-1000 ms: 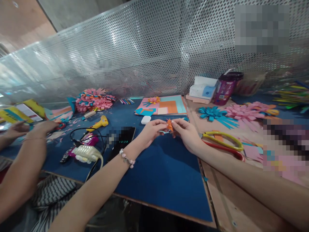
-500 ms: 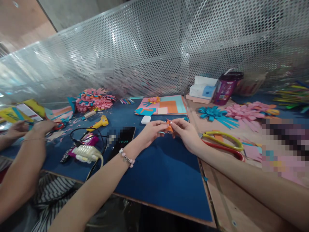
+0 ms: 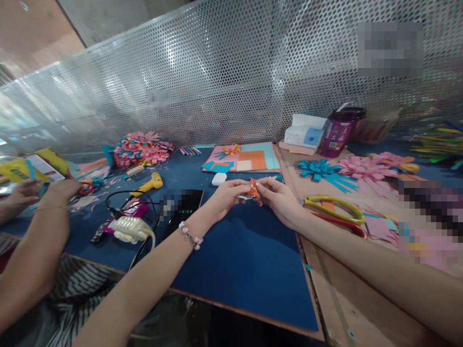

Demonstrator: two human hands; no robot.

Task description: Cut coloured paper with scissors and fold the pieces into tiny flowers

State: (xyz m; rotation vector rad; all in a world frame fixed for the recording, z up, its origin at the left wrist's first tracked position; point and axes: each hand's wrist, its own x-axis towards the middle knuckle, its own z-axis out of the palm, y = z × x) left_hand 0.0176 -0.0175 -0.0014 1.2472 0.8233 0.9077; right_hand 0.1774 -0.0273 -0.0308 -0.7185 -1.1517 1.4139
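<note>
A small piece of orange paper (image 3: 253, 189) is pinched between my two hands above the blue tabletop (image 3: 249, 270). My left hand (image 3: 231, 195) grips it from the left, fingers closed, with a bit of light blue paper showing under the fingertips. From the right, my right hand (image 3: 275, 195) pinches the same orange paper between thumb and fingers. Its exact folds are largely covered by the fingertips. Just behind my left hand lies a white earphone case (image 3: 219, 179). Scissors with yellow and red handles (image 3: 336, 208) rest beside my right wrist.
Stacked coloured paper (image 3: 253, 159) lies at the back, blue and pink paper flowers (image 3: 315, 169) to the right. A phone (image 3: 186, 209), yellow glue gun (image 3: 148, 184) and cables are on the left. A co-worker's hands (image 3: 60, 193) hold red-handled scissors (image 3: 86, 188). A purple cup (image 3: 338, 132) stands behind.
My fingers have shifted very slightly around the orange paper, which both hands still pinch. The co-worker's hands at the left have moved a little.
</note>
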